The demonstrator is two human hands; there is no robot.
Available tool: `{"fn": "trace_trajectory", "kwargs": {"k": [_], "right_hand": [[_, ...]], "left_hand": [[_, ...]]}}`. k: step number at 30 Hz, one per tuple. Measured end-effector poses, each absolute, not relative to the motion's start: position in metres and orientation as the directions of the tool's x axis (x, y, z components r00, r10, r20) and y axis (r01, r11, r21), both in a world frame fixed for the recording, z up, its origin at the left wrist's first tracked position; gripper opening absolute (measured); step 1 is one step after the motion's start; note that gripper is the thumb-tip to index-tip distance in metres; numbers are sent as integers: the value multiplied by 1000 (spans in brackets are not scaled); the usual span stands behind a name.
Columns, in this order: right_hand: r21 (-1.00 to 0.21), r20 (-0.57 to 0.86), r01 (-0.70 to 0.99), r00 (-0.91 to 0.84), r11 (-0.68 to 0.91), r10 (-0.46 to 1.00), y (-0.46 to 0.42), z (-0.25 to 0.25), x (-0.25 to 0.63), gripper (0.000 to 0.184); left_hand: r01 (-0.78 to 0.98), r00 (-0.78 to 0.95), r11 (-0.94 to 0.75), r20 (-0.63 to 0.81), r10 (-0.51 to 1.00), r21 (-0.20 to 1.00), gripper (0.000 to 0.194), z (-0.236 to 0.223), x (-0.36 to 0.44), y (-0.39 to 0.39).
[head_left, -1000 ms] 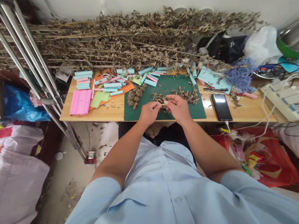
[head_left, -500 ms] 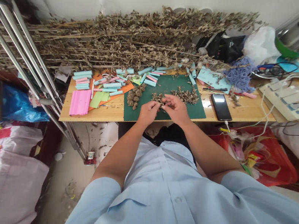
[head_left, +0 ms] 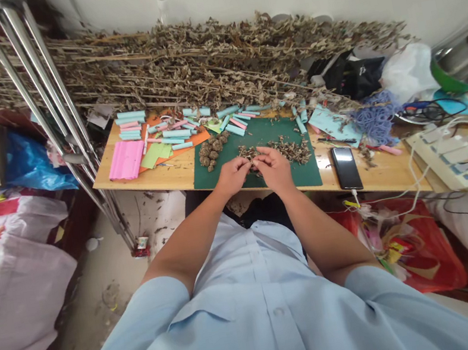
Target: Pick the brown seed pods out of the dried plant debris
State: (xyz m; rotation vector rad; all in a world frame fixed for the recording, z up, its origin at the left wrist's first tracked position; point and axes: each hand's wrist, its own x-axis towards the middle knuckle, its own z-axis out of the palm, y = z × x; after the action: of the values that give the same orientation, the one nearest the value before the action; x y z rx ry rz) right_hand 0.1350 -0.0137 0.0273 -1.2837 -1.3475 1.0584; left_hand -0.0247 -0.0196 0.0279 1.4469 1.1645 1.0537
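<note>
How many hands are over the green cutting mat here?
2: the left hand, nearer the brown balls, and the right hand, nearer the crumbled dried leaves, both over the front of the green cutting mat. No others show.

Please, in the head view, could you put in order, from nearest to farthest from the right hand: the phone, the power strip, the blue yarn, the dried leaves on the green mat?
1. Dried leaves: beside the right hand, on the green mat.
2. Phone: right of the mat.
3. Blue yarn: farther right and back.
4. Power strip: toward the table's right end.
</note>
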Motion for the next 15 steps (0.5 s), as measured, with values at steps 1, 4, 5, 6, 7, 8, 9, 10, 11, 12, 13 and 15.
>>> {"fn": "trace_trajectory", "kwargs": {"k": [1,4,5,6,7,8,9,10,11,12,13,15], "right_hand": [[-987,46,155,14,43,999,-13,28,135,47],[-991,6,133,6,5,1000,-12,29,136,50],[-992,2,126,5,1,1000,-11,30,135,51],[-993,-2,121,4,-2,1000,-11,30,135,52],[-993,-4,119,4,-5,1000,-11,30,135,52],[-993,-5,121,5,-6,1000,-11,31,135,52],[-992,-5,128,6,-6,1000,-10,32,134,52],[-990,-4,137,9,-5,1000,-10,33,134,52],[-989,-1,150,12,-3,1000,-10,34,134,51],[-987,3,164,16,0,1000,-10,35,134,51],[-984,6,177,18,3,1000,-10,36,134,50],[-980,9,199,17,6,1000,-10,38,134,51]], "left_hand": [[149,168,-77,52,984,986,26,27,-25,-19],[159,159,-78,53,986,984,27,26,-25,-19],[165,159,-79,52,986,983,27,26,-25,-19],[172,159,-82,54,986,982,27,26,-24,-19],[179,158,-88,60,986,980,27,26,-24,-19],[188,154,-97,68,986,977,26,25,-24,-19],[197,147,-108,79,986,975,25,25,-24,-19],[204,140,-118,90,986,972,24,25,-24,-18],[210,134,-125,98,986,970,23,24,-23,-18],[213,130,-127,101,986,969,22,24,-23,-18],[215,129,-127,101,987,968,22,23,-23,-18],[218,133,-123,95,987,968,22,22,-23,-17]]}}
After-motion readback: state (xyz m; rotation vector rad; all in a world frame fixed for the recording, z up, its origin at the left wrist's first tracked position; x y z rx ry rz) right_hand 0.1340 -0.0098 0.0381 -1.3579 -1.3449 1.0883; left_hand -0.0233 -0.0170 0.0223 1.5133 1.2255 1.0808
